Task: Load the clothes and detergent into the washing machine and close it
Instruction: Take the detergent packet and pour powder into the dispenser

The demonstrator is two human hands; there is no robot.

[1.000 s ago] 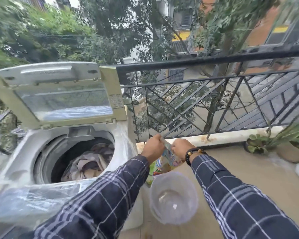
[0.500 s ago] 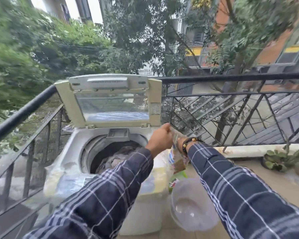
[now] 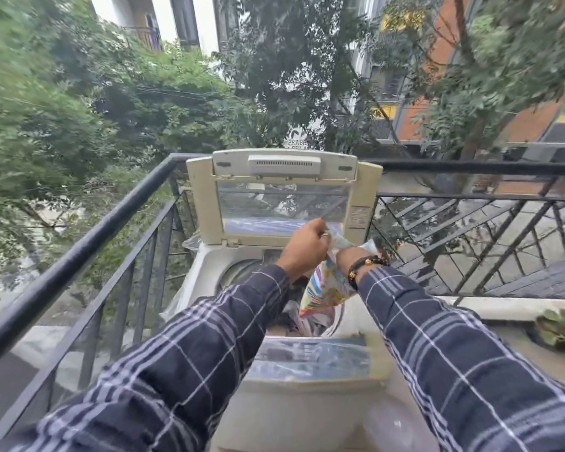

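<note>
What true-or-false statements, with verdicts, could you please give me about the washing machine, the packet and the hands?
1. The lid of the washing machine stands open. True.
2. The left hand and right hand both hold the detergent packet over the drum. True.
3. The drum is empty. False: clothes lie in it.
4. The right wrist is bare. False: it wears a beaded bracelet.
5. The machine stands indoors against a wall. False: it stands outdoors in a corner of a black railing.
</note>
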